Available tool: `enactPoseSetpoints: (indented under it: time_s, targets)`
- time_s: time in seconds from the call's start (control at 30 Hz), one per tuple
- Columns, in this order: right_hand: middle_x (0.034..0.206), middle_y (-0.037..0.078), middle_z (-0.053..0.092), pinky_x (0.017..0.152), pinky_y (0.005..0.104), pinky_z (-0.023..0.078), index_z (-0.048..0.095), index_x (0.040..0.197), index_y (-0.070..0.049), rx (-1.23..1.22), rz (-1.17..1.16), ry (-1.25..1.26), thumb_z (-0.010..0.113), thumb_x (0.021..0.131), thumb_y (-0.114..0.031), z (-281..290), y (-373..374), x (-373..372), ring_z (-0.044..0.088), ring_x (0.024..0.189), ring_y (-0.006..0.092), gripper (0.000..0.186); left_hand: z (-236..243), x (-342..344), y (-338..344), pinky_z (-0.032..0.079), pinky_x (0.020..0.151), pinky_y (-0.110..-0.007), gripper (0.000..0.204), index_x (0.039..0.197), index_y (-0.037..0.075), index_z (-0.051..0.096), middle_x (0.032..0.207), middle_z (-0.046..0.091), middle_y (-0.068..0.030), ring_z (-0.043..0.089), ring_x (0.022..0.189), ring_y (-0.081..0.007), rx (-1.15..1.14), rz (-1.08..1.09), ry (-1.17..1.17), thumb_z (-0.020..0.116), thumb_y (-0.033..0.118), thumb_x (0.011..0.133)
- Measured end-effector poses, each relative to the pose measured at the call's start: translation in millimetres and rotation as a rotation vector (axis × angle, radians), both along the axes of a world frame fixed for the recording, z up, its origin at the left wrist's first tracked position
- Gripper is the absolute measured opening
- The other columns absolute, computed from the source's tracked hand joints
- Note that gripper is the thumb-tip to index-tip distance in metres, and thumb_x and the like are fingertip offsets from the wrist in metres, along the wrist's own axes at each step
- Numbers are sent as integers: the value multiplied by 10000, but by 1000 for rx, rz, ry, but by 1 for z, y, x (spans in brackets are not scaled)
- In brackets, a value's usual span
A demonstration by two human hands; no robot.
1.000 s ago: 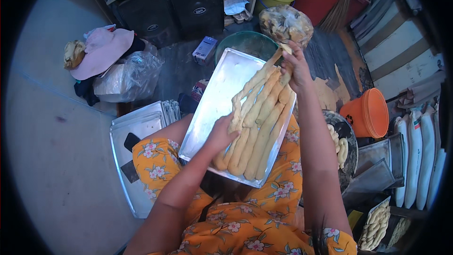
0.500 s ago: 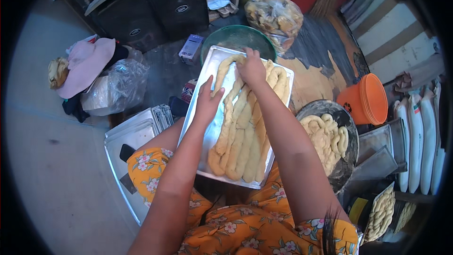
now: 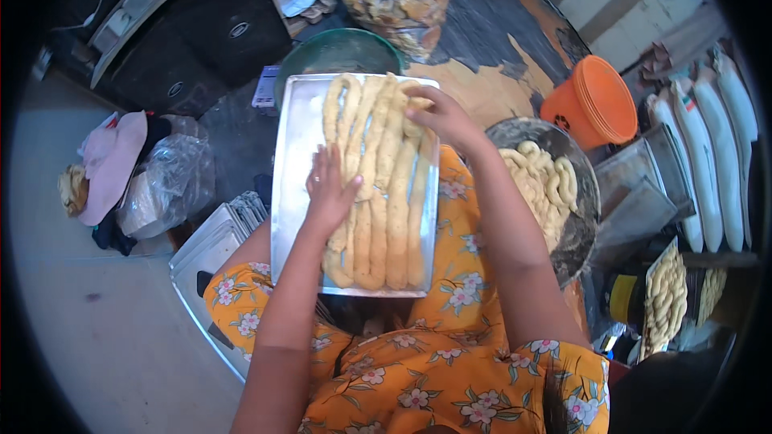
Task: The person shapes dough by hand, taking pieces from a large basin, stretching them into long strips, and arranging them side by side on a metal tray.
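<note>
A metal tray rests on my lap, tilted slightly. Long ropes of pale yellow dough lie side by side along it, some looped at the far end. My left hand lies open, fingers stretched, along the left edge of the ropes. At the far right corner, the thumb and fingers of my right hand close around the end of a dough rope. To the right stands a dark round basin with more dough coils.
A green basin is beyond the tray, a plastic bag of bread-like pieces behind it. Orange buckets stand at right, near white sacks. Stacked trays are at left. Another tray of twisted dough sits lower right.
The view has turned, and the tray now sits straighter. My right hand has gone from the left rope's far end to the far right corner. The left rope now lies against the others.
</note>
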State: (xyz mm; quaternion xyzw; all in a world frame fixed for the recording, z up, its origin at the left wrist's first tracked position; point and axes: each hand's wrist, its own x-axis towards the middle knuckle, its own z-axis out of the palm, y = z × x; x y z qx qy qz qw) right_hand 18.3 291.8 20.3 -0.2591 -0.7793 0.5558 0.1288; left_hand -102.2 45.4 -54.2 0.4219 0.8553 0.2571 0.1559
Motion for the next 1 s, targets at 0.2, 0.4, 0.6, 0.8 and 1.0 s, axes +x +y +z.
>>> enactPoseSetpoints:
  time_s: [0.2,0.4,0.6,0.8,1.0]
  targets:
    - [1259,125,537,855,351,484,445,1339,-4,-445,-709,39,649,852,-280,-151,49,240,557,1085,205,597,79,93,84,77,1128,-506,730,1462,83,274,1529,49,-272,48,1421,-419,284,-238,23,558,444,895]
    - [1514,190,230,1071,599,242,250,1467,-100,188,-263,-1010,629,807,-458,-321,-98,349,213,1392,368,841,56,210,149,152,1124,-504,695,1458,109,300,1545,52,-227,76,1425,-404,286,-566,-42,504,489,914]
    - [1219,69,517,983,524,324,568,1156,-172,563,-24,-1077,679,736,-332,-278,-80,373,442,1207,252,463,4,230,151,253,1094,-463,600,1370,88,437,1490,266,-207,296,1364,-356,50,-715,25,544,433,891]
    - [1070,60,568,921,474,360,627,1047,-169,638,-118,-935,622,756,-226,-285,-78,378,513,1064,254,296,1,229,152,308,1051,-431,521,1269,61,536,1430,374,-187,454,1231,-342,85,-651,49,569,398,873]
    - [913,138,657,740,345,488,612,1011,-83,-151,-631,-339,640,821,-294,-312,-54,427,630,808,300,285,-2,235,154,327,1028,-421,462,1184,40,580,1324,495,-164,514,1150,-324,163,-662,55,587,364,856]
